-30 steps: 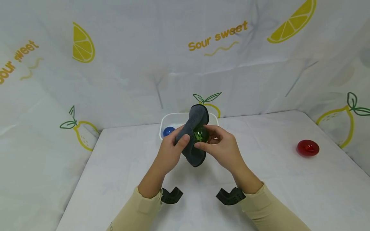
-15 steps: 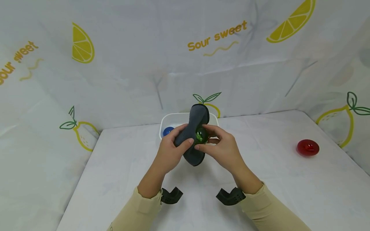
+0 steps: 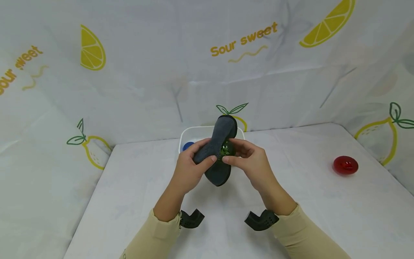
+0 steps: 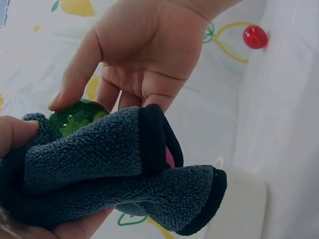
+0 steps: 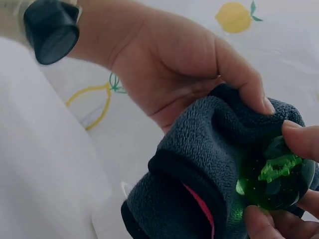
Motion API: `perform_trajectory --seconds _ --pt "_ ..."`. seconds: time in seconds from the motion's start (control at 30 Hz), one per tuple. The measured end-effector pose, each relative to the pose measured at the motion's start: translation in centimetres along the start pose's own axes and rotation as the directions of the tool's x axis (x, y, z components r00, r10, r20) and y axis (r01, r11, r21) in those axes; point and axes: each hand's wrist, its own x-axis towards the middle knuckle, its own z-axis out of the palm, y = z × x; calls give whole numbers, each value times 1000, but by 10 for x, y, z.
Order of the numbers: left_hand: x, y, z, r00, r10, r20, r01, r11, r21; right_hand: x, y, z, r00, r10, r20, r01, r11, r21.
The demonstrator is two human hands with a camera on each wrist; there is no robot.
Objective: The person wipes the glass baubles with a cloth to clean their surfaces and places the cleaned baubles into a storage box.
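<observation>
cloth [image 4: 89,152]: fuzzy, blue-grey, dark-edged, folded
green ball [image 5: 279,174]: glossy, see-through, round
left hand [image 3: 190,167]: fingers clamped on the cloth
right hand [image 3: 249,161]: fingertips pinching the green ball

My head camera looks forward and down from well back, over the white table [image 3: 129,201]. From close in, my left wrist's camera faces my right hand [image 3: 250,163] across the grey cloth [image 3: 224,129]; my right wrist's faces my left hand [image 3: 191,167], just as near. Both wrist views share that cloth and the green ball [image 5: 276,174].
</observation>
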Motion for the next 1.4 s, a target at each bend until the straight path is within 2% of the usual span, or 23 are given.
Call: perform_trajectory --seconds 0.13,0.23,0.37,0.5,0.63,0.7,0.77,0.83,0.87,0.93,1.0,1.03,1.07,1.1,1.13,1.17,1.2,1.23,1.3,1.4 --pt "0 1 -1 1000 17 7 -16 999 -36 1 -2 -2 998 41 46 -48 984 173" --pt "0 3 -1 1000 14 23 -13 998 -63 1 -3 -4 996 39 78 -58 968 246" --pt "0 3 -1 999 -7 36 10 995 -96 0 -3 -6 996 -2 94 -15 984 176" --pt "-1 4 -1 999 -27 27 30 992 -123 -4 -2 -5 989 -117 87 114 993 43" --pt "-1 4 1 999 -29 22 31 991 -134 -6 -1 -2 964 -260 51 263 962 -76" --pt "-1 4 2 999 -33 19 35 991 -131 -7 0 0 942 -334 39 336 933 -131" --pt "0 3 2 999 -44 16 45 990 -133 -7 1 1 905 -423 40 421 882 -213" --pt "0 3 3 998 -62 13 63 989 -137 -7 3 2 851 -523 58 511 796 -323" --pt "0 3 3 997 -72 13 73 988 -139 -6 3 1 817 -572 75 553 739 -384" --pt "0 3 3 995 -97 17 98 984 -150 -5 5 1 737 -666 119 624 601 -500" --pt "-1 4 3 993 -116 27 118 979 -165 -3 6 0 652 -740 165 676 469 -569" --pt "-1 4 3 992 -122 30 125 977 -172 -2 6 0 616 -766 184 694 417 -588" --pt "-1 5 3 991 -128 35 133 974 -184 -2 7 0 589 -783 200 702 374 -606" --pt "-1 5 3 991 -129 38 134 971 -195 -1 7 0 568 -796 208 708 345 -616" --pt "-1 5 3 991 -130 41 136 969 -208 -2 7 0 558 -803 209 711 332 -620" --pt "-2 5 3 991 -128 43 135 966 -222 -2 7 1 554 -808 201 711 334 -618" --pt "-2 6 3 991 -128 43 135 962 -237 -2 8 1 561 -806 187 707 349 -615" --pt "-2 6 3 991 -125 42 132 960 -249 -2 8 1 576 -800 166 700 378 -606" --pt "-2 6 4 992 -114 44 122 954 -273 -4 7 2 612 -783 115 683 449 -577" --pt "-2 6 5 995 -89 43 97 951 -294 -4 7 3 684 -728 41 648 581 -493"
